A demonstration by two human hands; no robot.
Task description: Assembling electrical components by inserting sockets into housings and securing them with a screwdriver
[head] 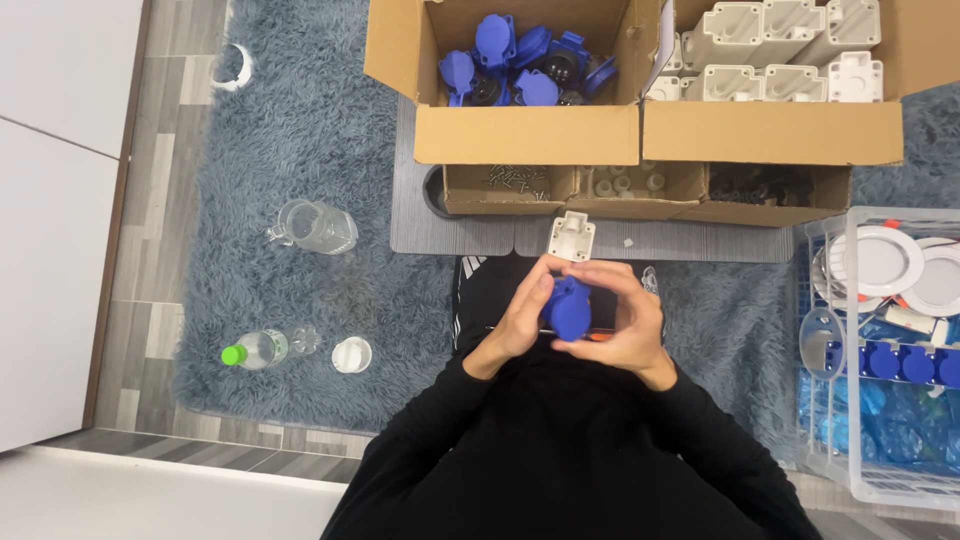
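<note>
Home floor used as assembly spot, shaggy grey rug (290,160), cardboard boxes (530,130) of blue socket parts (520,60), white crate (880,480) at right

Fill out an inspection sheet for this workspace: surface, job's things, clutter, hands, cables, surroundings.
Surface: grey shaggy rug with a grey ribbed mat under the boxes.
Job's things: blue socket part held by both hands; white housing lying just beyond it.
Clutter: clear jug, green-capped bottle lying down, small white cup.
Hands: left hand and right hand both closed on the blue socket part.
Cables: nothing seen.
Surroundings: cardboard box of blue parts, cardboard box of white housings, low tray of screws, white wire basket at the right.
</note>
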